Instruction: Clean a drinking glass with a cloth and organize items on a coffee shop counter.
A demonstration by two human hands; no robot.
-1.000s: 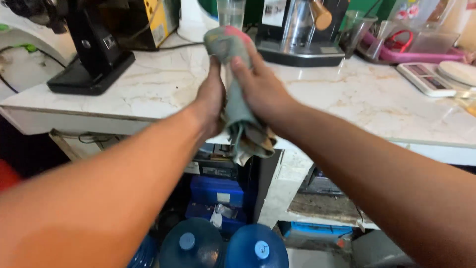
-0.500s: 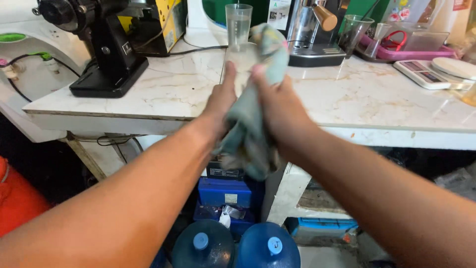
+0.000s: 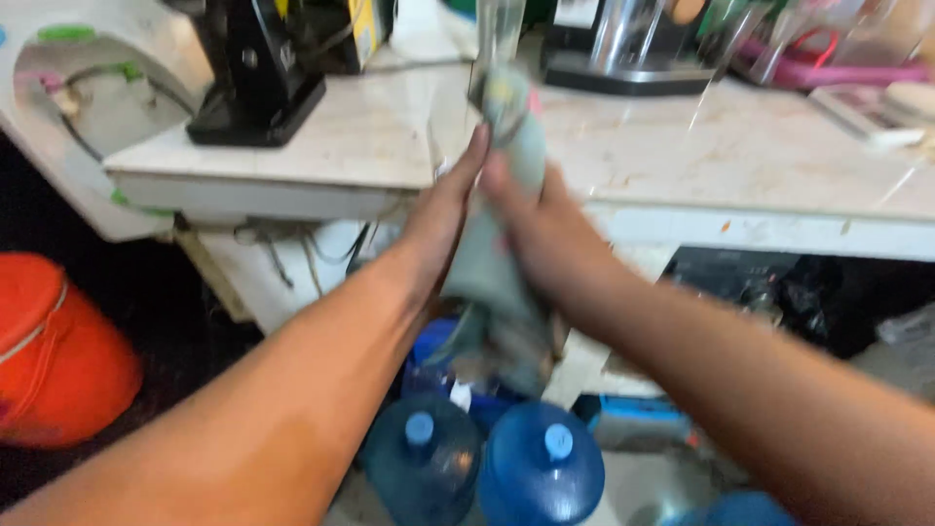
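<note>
Both of my hands press a grey-green cloth (image 3: 492, 282) between them in front of a marble counter (image 3: 390, 146). My left hand (image 3: 443, 214) lies flat against the cloth's left side, fingers pointing up. My right hand (image 3: 541, 229) clasps its right side. The cloth's top end rises above my fingertips and its lower end hangs down below my wrists. The picture is blurred by motion.
A black machine (image 3: 258, 73) stands at the counter's back left, a clear glass (image 3: 497, 24) and a steel appliance (image 3: 623, 49) behind the cloth. Two blue water jugs (image 3: 541, 472) sit on the floor below. An orange bucket (image 3: 54, 351) is at the left.
The view has swung left and down. My hands stay clasped on the cloth, rubbing it, and now sit lower, at the counter's front edge.
</note>
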